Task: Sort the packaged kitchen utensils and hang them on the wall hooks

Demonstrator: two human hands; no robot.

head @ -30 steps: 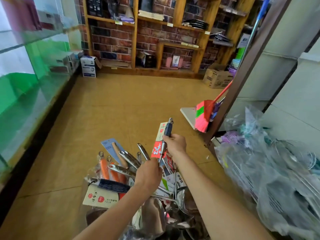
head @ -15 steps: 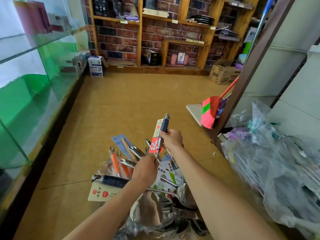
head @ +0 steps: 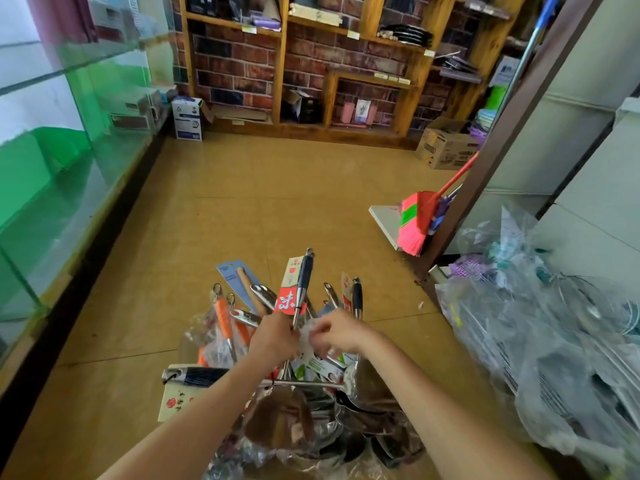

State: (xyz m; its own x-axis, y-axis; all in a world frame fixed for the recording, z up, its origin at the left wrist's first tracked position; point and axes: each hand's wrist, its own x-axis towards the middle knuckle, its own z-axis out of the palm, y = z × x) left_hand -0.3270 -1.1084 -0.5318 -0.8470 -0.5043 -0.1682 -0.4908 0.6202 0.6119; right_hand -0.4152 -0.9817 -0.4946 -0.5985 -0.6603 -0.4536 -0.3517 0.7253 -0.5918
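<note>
A bundle of packaged kitchen utensils (head: 263, 386) stands on the floor in front of me: ladles in clear wrap, orange-handled tools (head: 223, 317), and a wooden-handled tool on a blue card (head: 242, 278). One dark-handled utensil (head: 304, 271) with a red and white card sticks up above the rest. My left hand (head: 273, 337) grips its metal stem just below the card. My right hand (head: 341, 332) is close beside it, fingers pinching a piece of clear plastic wrap (head: 308, 336) at the stem. No wall hooks are in view.
A heap of goods in clear plastic bags (head: 554, 341) lies at my right. A pink and green broom (head: 415, 220) leans on a brown post. There is a glass counter (head: 52, 168) on the left, with wooden shelves (head: 311, 64) and a cardboard box (head: 443, 147) at the back.
My right hand has let go of the dark handle and dropped to the plastic wrap by the stem. My left hand now holds that utensil upright. The view has tilted slightly.
</note>
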